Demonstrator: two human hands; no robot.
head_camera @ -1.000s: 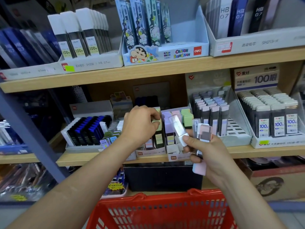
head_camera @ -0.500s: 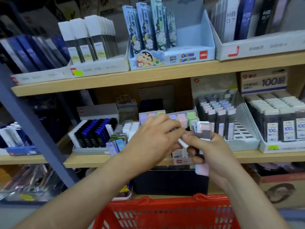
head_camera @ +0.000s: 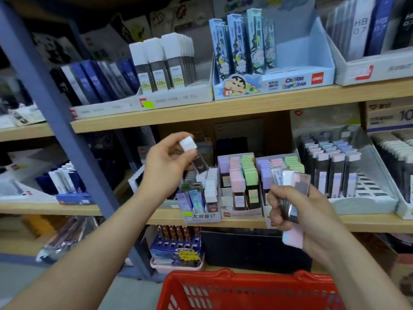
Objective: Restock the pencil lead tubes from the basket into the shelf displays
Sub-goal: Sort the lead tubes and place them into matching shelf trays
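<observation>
My left hand (head_camera: 165,162) holds one white-capped lead tube (head_camera: 192,153), tilted, in front of the middle shelf and above a small display of white-capped tubes (head_camera: 211,191). My right hand (head_camera: 299,213) grips a bundle of several lead tubes (head_camera: 290,193) with pale caps, low and right of the pastel displays (head_camera: 240,175). The red basket (head_camera: 245,291) sits at the bottom edge, below both hands.
A display of grey tubes (head_camera: 335,171) stands right of the pastel ones. On the upper shelf (head_camera: 223,110) are white-capped 100-count tubes (head_camera: 163,63) and a cartoon display box (head_camera: 268,81). A blue shelf post (head_camera: 60,121) slants at left.
My left hand took one white-capped tube from the bundle in my right hand and carried it up and left. The view shifted left and the right hand dropped slightly.
</observation>
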